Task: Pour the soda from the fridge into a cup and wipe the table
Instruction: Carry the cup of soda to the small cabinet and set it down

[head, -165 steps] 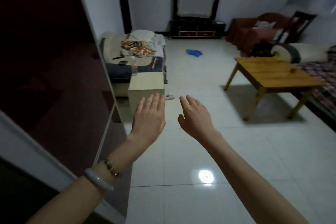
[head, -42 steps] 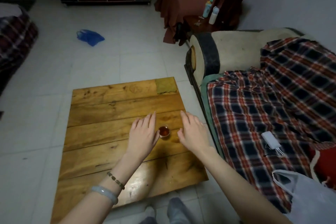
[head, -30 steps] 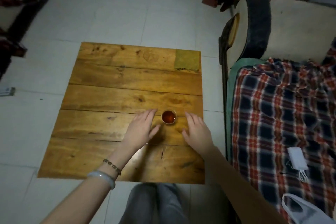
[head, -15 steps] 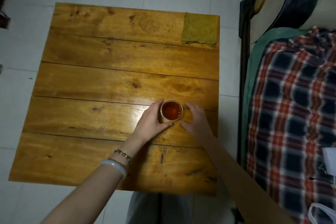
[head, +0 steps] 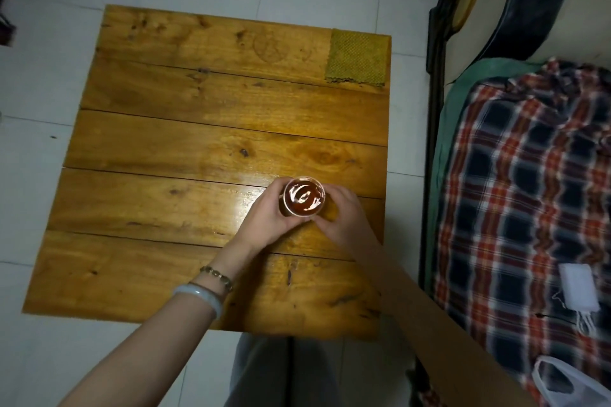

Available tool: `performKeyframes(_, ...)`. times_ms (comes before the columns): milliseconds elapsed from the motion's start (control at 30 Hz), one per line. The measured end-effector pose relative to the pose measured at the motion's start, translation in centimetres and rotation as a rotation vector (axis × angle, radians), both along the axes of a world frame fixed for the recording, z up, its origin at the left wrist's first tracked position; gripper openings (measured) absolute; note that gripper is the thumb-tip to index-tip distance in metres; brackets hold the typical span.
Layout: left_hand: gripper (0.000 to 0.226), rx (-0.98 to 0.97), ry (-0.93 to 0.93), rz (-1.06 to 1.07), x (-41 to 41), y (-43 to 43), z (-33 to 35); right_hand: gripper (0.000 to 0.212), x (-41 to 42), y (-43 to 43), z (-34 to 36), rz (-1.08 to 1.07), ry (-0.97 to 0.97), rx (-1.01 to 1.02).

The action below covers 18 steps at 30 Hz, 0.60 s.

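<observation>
A small clear cup (head: pixel 304 197) holding a reddish-brown drink stands on the wooden table (head: pixel 185 149), near its right side. My left hand (head: pixel 269 218) wraps the cup from the left. My right hand (head: pixel 344 215) closes on it from the right. Both hands touch the cup, and its lower part is hidden by my fingers. A yellow-green cloth (head: pixel 357 58) lies flat on the table's far right corner. No soda bottle is in view.
A sofa with a plaid blanket (head: pixel 529 192) runs along the table's right side. A white charger (head: pixel 578 287) lies on the blanket and a white plastic bag (head: pixel 568 383) sits at the lower right. My legs (head: pixel 284 373) are under the table's near edge. White tiled floor surrounds the table.
My view moved from the fridge area to the table and tilted down over it. Both hands, first flat beside the cup, have closed around it from each side.
</observation>
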<state>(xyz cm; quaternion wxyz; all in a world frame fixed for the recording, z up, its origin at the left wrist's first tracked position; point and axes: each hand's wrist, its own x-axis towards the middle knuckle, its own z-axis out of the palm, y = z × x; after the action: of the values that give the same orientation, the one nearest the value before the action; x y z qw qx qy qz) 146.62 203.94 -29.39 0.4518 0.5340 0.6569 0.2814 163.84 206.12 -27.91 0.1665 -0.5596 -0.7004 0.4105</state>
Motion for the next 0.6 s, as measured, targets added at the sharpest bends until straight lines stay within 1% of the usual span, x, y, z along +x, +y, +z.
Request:
performKeyframes(67, 0.065, 0.034, -0.013, 0.008, -0.6, -0.4, 2.7, 0.056, -0.5, -0.2, 2.9, 0.023, 0.026, 0.018)
performKeyframes(267, 0.069, 0.118, -0.069, 0.088, -4.4, -2.9, 11.3, 0.059, -3.8, -1.0, 12.5, 0.144, 0.045, 0.000)
performKeyframes(433, 0.067, 0.185, -0.060, 0.189, -8.2, -6.7, 18.7, 0.064, -7.5, -2.2, 19.5, 0.354, 0.045, 0.008)
performKeyframes(600, 0.064, 0.236, -0.018, 0.317, -12.3, -12.0, 24.6, 0.065, -12.5, -4.4, 24.5, 0.595, 0.069, 0.079)
